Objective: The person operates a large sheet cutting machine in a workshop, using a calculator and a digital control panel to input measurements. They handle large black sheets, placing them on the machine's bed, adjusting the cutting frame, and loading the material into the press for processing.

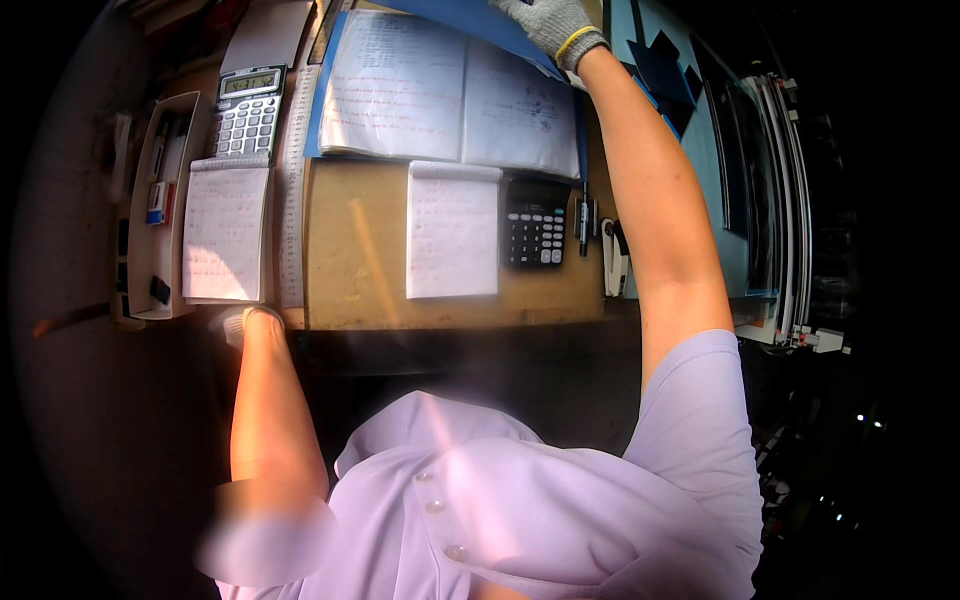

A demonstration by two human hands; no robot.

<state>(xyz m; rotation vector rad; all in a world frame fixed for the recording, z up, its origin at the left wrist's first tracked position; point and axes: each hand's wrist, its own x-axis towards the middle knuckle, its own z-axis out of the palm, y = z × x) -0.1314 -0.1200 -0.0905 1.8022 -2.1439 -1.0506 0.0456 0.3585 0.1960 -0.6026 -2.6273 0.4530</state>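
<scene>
My right hand [551,24], in a grey knit glove with a yellow cuff edge, reaches to the far side of the desk. It is closed on a blue folder [475,22] that slants over the top of an open book of sleeved sheets [395,90]. The upper frame edge cuts off part of its fingers. My left hand [238,326], in a pale glove, is low at the desk's front left edge, just below a handwritten notepad [227,235]. Its fingers are hidden behind the wrist.
Between the arms lie a second notepad [453,235], a black calculator [535,225], pens [583,225] and a white stapler-like tool [614,258]. A silver calculator [246,115], a long ruler [292,200] and a pen box [172,130] line the left. Upright panels [775,200] stand at right.
</scene>
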